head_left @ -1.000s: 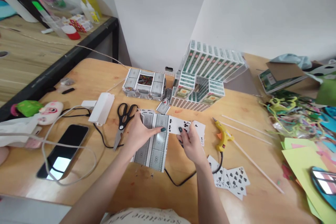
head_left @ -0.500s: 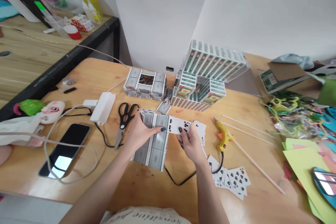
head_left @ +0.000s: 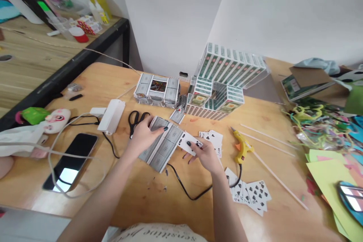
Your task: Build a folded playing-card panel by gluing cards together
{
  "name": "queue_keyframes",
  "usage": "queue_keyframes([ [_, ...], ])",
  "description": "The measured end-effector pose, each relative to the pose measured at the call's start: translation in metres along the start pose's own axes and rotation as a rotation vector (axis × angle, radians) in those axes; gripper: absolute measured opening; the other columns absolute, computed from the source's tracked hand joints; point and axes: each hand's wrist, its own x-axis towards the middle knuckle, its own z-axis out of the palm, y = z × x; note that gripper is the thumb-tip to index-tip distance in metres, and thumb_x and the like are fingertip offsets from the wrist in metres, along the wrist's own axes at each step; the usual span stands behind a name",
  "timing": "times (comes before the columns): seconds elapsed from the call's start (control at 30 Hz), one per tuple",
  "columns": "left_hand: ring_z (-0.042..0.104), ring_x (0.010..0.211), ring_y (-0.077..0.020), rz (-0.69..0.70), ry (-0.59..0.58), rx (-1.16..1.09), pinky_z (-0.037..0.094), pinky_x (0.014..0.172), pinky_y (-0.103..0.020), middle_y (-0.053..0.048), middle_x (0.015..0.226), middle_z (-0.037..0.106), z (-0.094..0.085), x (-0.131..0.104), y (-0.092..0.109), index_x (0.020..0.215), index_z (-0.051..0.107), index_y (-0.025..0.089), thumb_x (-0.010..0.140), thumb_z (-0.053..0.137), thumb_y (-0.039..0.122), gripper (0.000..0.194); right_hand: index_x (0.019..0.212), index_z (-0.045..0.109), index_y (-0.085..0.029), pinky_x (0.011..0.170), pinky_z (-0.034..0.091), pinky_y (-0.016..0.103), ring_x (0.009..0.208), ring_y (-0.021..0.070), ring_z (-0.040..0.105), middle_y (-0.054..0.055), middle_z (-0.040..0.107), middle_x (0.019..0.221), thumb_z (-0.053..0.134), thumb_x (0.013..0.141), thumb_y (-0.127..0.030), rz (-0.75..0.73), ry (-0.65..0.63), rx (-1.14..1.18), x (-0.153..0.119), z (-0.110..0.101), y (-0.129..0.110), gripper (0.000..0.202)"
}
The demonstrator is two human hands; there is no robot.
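Observation:
My left hand [head_left: 144, 135] grips a panel of joined playing cards [head_left: 161, 145], backs up with grey patterns, thumb on top and fingers beneath. The panel is tilted on a slant above the table. In my right hand [head_left: 202, 154] a single white playing card [head_left: 189, 141] with black clubs is pinched, its left end meeting the panel's right edge. Whether the card lies under or against that edge I cannot tell. Just behind my right hand lie loose face-up cards [head_left: 214, 139]. Black-handled scissors [head_left: 133, 121] lie partly hidden behind my left hand.
A yellow glue gun [head_left: 242, 147] with its black cord lies right of my hands, near white glue sticks [head_left: 268, 141] and fanned cards [head_left: 251, 196]. Behind stand a card-covered box [head_left: 157, 90] and stacked card packs [head_left: 229, 64]. A phone [head_left: 70, 162] is at left.
The card panel has turned clockwise and shifted slightly left, now covering more of the scissors. My right hand and its card have moved a little left and down.

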Motion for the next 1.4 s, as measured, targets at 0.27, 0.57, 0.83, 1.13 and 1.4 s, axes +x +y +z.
queue_keyframes([
  [0.27, 0.064, 0.094, -0.0263, 0.034, 0.000, 0.083, 0.049, 0.080, -0.034, -0.005, 0.095, 0.070, 0.001, 0.001, 0.003, 0.094, 0.062, 0.021, 0.069, 0.065, 0.042, 0.033, 0.088, 0.062, -0.014, 0.034, 0.050, 0.022, 0.048, 0.0158, 0.065, 0.004, 0.067, 0.067, 0.057, 0.080, -0.050, -0.012, -0.038, -0.009, 0.000, -0.004, 0.004, 0.037],
  [0.57, 0.063, 0.096, -0.0253, 0.062, -0.062, 0.067, 0.047, 0.083, -0.035, -0.006, 0.099, 0.068, 0.002, 0.000, 0.003, 0.099, 0.058, 0.020, 0.074, 0.059, 0.036, 0.029, 0.089, 0.061, -0.014, 0.025, 0.038, 0.018, 0.037, 0.0123, 0.060, 0.004, 0.068, 0.068, 0.055, 0.081, -0.045, 0.022, -0.046, -0.103, 0.001, -0.005, -0.003, 0.033],
  [0.83, 0.062, 0.095, -0.0254, 0.039, -0.049, 0.047, 0.047, 0.080, -0.034, -0.005, 0.101, 0.067, 0.003, -0.003, 0.011, 0.099, 0.055, 0.020, 0.065, 0.068, 0.046, 0.044, 0.096, 0.059, -0.015, 0.025, 0.033, 0.015, 0.035, 0.0101, 0.057, 0.002, 0.068, 0.067, 0.051, 0.084, -0.040, -0.008, -0.023, -0.129, 0.001, 0.001, -0.001, 0.029],
  [1.13, 0.063, 0.091, -0.0252, -0.012, 0.014, 0.138, 0.046, 0.076, -0.032, -0.004, 0.096, 0.068, 0.007, -0.001, 0.014, 0.095, 0.056, 0.021, 0.061, 0.071, 0.047, 0.045, 0.098, 0.062, -0.013, 0.026, 0.034, 0.017, 0.035, 0.0107, 0.057, 0.002, 0.067, 0.065, 0.052, 0.082, -0.045, -0.001, -0.035, -0.087, 0.002, 0.001, 0.003, 0.037],
  [1.4, 0.064, 0.093, -0.0275, -0.055, 0.049, 0.185, 0.047, 0.077, -0.034, -0.006, 0.098, 0.069, 0.006, 0.003, 0.008, 0.099, 0.056, 0.020, 0.058, 0.072, 0.051, 0.053, 0.089, 0.061, -0.014, 0.027, 0.035, 0.019, 0.035, 0.0116, 0.057, 0.005, 0.069, 0.068, 0.054, 0.082, -0.045, -0.004, -0.038, -0.062, 0.003, 0.003, 0.003, 0.033],
])
